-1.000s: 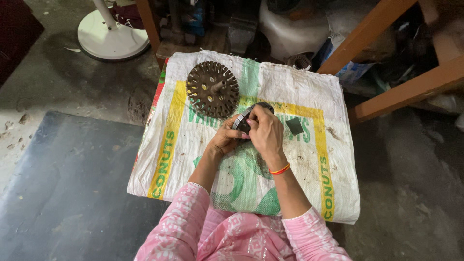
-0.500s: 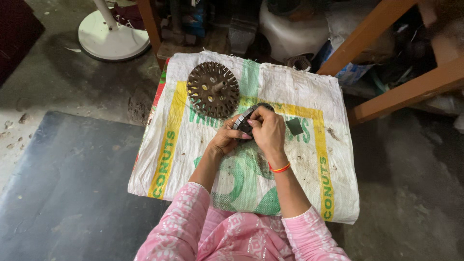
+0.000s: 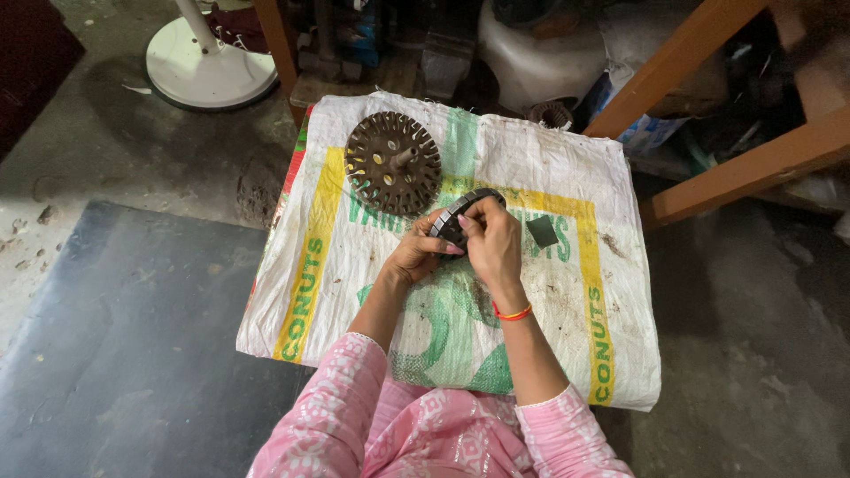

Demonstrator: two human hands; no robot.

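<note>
Left hand (image 3: 414,257) and right hand (image 3: 491,243) are both pinching a dark, thin curved band (image 3: 460,210), holding it above the printed woven sack (image 3: 549,168), just beside the slotted metal disc (image 3: 392,163).

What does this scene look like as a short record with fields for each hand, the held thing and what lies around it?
left hand: grips the ring from below
right hand: fingers pinch the ring's near edge
ring: dark, flat band, held above the sack
sack: white woven, yellow and green print, spread as a work surface
disc: round, toothed, rusty, lies on the sack beyond the hands
square: small, dark, right of the hands
</note>
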